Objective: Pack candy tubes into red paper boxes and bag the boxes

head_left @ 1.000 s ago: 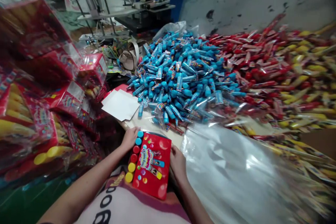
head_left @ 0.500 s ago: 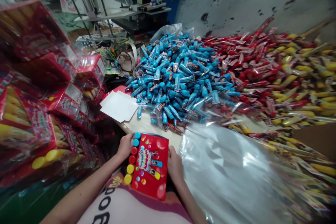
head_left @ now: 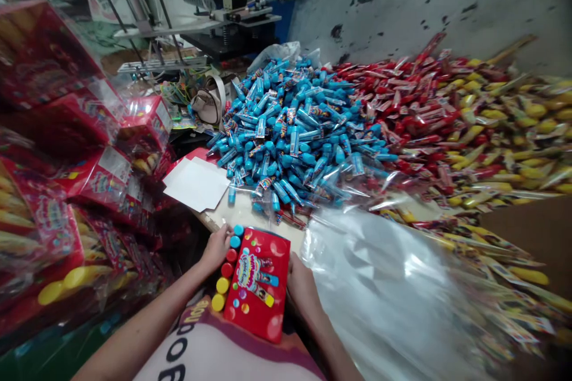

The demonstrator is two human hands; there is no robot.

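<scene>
The left hand [head_left: 217, 248] and right hand [head_left: 304, 289] clasped opposite edges of a red candy display box [head_left: 255, 286], six coloured caps [head_left: 227, 270] lined along one edge, while loose blue candy tubes [head_left: 286, 137] remained heaped at 12 o'clock.

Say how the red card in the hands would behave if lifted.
The red card looks fairly stiff, staying flat between the left hand and right hand. It is probably light for its size, being thin. The coloured caps along one edge may make it tip toward that side.
</scene>
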